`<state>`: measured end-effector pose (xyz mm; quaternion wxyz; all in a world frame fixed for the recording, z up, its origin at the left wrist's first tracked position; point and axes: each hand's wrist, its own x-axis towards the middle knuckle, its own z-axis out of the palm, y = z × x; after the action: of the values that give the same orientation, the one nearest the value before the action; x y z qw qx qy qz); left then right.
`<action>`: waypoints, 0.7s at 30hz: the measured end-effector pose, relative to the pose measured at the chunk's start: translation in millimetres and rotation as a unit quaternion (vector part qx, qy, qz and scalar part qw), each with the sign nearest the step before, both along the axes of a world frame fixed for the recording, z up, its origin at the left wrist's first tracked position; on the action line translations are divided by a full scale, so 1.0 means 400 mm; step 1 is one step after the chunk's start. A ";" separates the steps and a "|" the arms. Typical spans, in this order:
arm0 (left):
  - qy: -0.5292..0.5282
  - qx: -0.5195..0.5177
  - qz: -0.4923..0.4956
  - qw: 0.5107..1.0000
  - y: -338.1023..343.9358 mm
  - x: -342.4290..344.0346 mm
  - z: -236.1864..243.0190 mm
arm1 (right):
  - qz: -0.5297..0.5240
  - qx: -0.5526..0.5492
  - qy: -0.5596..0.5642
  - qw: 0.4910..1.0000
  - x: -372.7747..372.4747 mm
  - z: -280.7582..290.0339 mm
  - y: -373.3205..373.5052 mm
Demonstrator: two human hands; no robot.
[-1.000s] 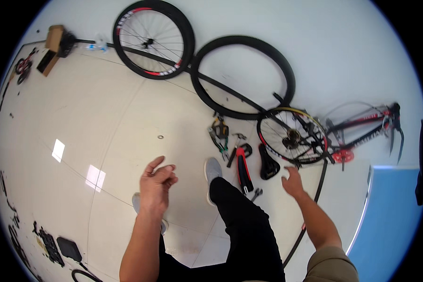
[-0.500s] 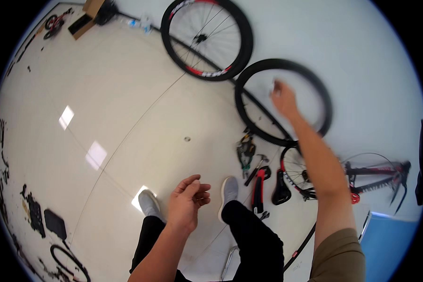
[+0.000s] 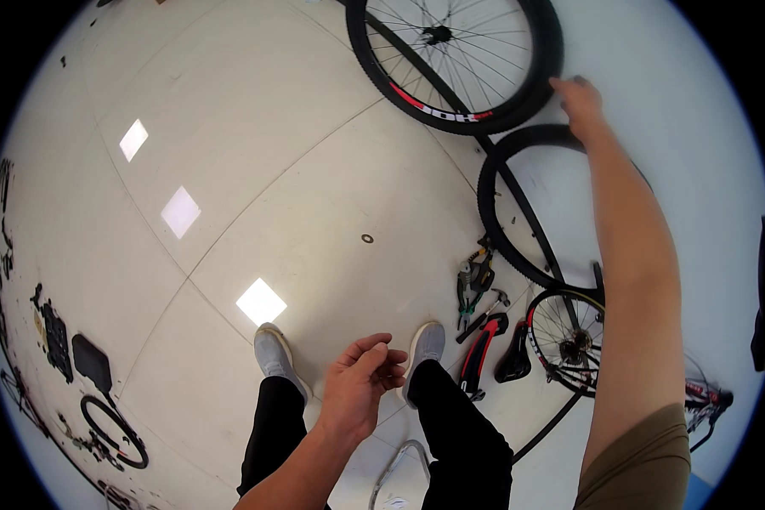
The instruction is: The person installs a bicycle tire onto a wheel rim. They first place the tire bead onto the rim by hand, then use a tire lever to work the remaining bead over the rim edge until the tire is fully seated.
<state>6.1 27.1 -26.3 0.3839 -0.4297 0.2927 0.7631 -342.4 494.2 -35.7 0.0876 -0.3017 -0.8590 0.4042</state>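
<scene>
My right hand (image 3: 580,106) reaches to the far right with its arm stretched out. Its fingertips are at the outer edge of the black tyre on a spoked bicycle wheel (image 3: 546,64); whether they touch it I cannot tell. Just below that hand is a loose black tyre (image 3: 490,200), partly hidden by my right arm. My left hand (image 3: 353,391) hovers over the floor between my shoes, fingers loosely curled and slightly apart, with nothing visible in it.
Pliers (image 3: 465,293), a hammer (image 3: 480,319), a red-black curved part (image 3: 483,348) and a bicycle saddle (image 3: 512,361) lie right of my shoes. A smaller spoked wheel (image 3: 561,336) is beside them. A small ring (image 3: 367,239) lies mid-floor. Dark parts (image 3: 92,361) sit along the left.
My right hand has moved farther out and right, from over the loose tyre to the spoked wheel's edge. The view has shifted; my left hand keeps its loose curl.
</scene>
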 end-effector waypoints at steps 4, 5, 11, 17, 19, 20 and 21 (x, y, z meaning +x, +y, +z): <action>-0.020 -0.003 0.022 1.000 0.001 -0.028 -0.010 | 0.028 -0.115 -0.026 0.993 -0.035 -0.024 -0.030; -0.028 -0.004 0.024 0.999 0.004 -0.034 -0.009 | 0.041 -0.127 -0.032 0.991 -0.039 -0.017 -0.028; -0.042 0.006 0.029 0.999 0.025 -0.032 -0.014 | 0.093 -0.073 0.036 0.992 -0.041 -0.023 -0.226; -0.025 0.013 0.004 1.000 0.017 -0.017 0.000 | 0.090 -0.158 0.153 0.971 0.044 0.008 -0.467; -0.007 0.011 -0.007 1.000 0.005 -0.010 0.006 | 0.047 -0.199 0.146 0.968 0.108 0.039 -0.508; 0.003 0.011 -0.012 1.000 0.000 -0.002 0.003 | 0.025 -0.218 0.144 0.965 0.149 0.056 -0.525; 0.016 0.013 -0.015 1.000 -0.004 0.004 -0.003 | 0.023 -0.222 0.134 0.966 0.200 0.081 -0.549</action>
<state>7.6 25.5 -27.6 0.3963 -0.4075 0.2952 0.7679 -262.5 274.8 -3.5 0.1233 -0.2367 -0.7349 0.6234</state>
